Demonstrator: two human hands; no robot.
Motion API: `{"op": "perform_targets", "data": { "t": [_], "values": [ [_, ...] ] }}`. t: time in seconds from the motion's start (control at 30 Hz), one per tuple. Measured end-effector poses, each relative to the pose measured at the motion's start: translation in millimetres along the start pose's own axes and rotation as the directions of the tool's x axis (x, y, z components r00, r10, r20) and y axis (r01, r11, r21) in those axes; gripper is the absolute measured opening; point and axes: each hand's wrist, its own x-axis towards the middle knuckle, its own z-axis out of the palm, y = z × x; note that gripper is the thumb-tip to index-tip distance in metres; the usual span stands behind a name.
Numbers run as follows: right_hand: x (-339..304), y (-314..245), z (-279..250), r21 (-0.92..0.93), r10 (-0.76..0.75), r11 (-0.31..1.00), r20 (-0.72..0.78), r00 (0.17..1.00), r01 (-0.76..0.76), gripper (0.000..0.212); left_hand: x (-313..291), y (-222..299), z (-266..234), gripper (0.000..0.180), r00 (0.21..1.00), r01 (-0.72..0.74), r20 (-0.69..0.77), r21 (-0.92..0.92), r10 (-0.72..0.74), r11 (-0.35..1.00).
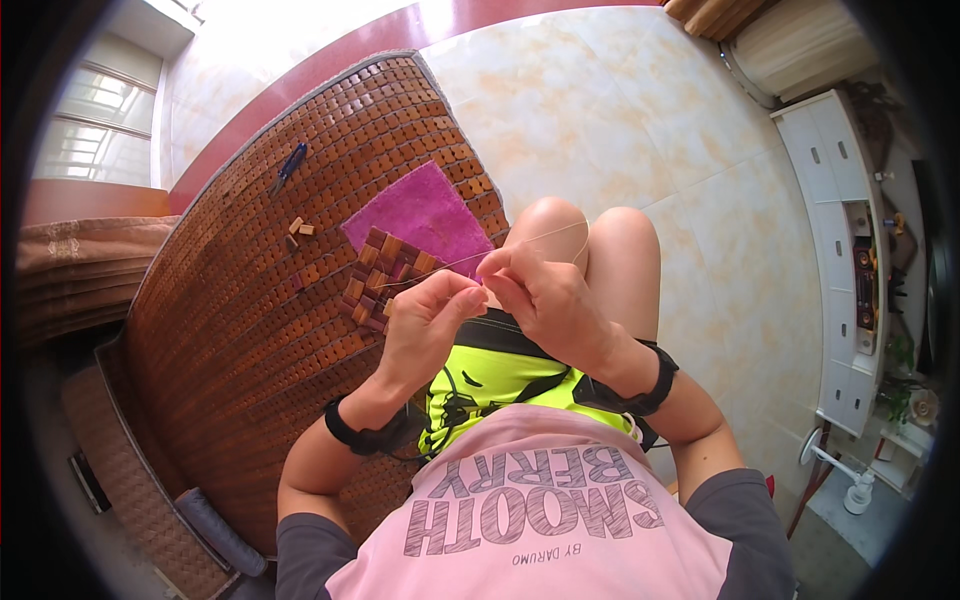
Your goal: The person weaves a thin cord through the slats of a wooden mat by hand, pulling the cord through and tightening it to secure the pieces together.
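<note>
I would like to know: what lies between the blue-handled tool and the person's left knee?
The head view shows a magenta cloth there, lying on the brown mat.

Thread (550, 233): crosses over the left knee (545, 212), in the way
Block panel (372, 275): obstacle beyond the left hand (425, 320)
Mat (230, 340): room farther left, around loose blocks (305, 230)

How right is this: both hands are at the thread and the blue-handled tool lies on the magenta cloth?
Not quite: the head view shows the blue-handled tool on the brown tiled mat, not the magenta cloth. The left hand and right hand are at the thread.
</note>
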Motion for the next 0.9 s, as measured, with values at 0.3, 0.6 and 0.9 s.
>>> {"op": "perform_targets", "data": {
  "t": [0.3,0.6,0.9],
  "values": [
    [-1,-4,-10,0.039,0.062,0.997,-0.018,0.998,-0.061,0.006,0,-1,-23,0.018,0.995,-0.055,-0.080,0.082,0.062,0.995],
    [0,-4,-8,0.090,0.111,0.990,0.007,0.994,-0.112,0.007,8,-5,-5,0.009,0.976,-0.216,0.004,0.132,0.217,0.967],
    [2,-7,-12,-0.078,0.004,0.997,0.120,0.993,0.005,0.008,8,0,-3,0.016,0.962,-0.252,-0.008,0.354,0.273,0.900]
  ]
}}
